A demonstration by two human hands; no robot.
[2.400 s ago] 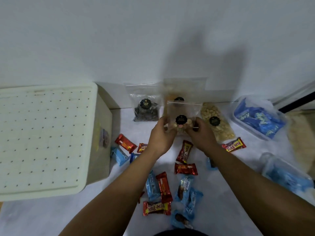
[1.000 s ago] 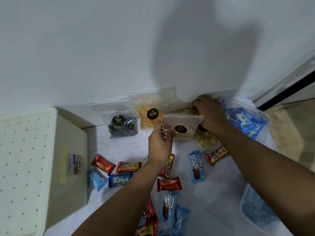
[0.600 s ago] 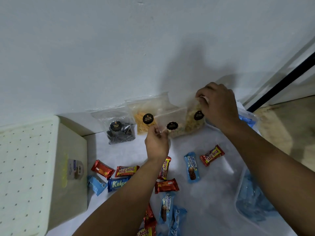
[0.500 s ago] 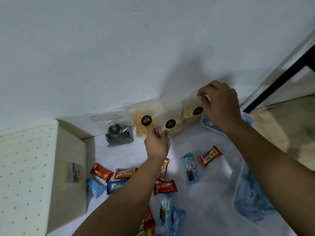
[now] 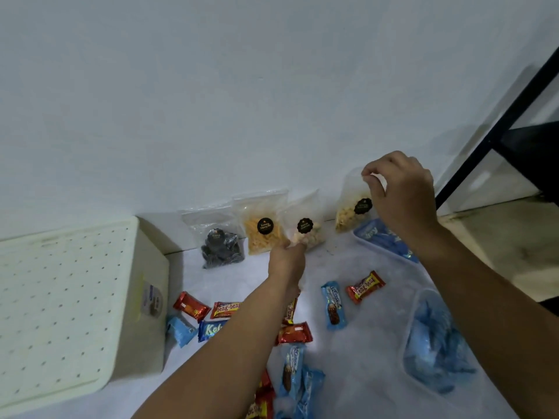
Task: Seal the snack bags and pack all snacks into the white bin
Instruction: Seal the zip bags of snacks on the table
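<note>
Right hand [image 5: 402, 201] fingers pinching top edge of peanut bag [image 5: 354, 207], centre-right; left hand [image 5: 287, 258] pinches pale-snack bag [image 5: 305, 228]. Run the pinch fully along the zip.

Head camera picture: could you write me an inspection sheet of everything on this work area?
Surface: white table top against a white wall.
Job's things: four clear snack bags along the wall: dark snack bag, orange snack bag, pale snack bag, peanut bag. White bin at left, lid on. Loose wrapped bars, red and blue.
Clutter: two clear tubs of blue packets.
Hands: left hand grips the pale snack bag's bottom; right hand pinches the peanut bag's top edge.
Cables: nothing seen.
Surroundings: black frame at right.
</note>
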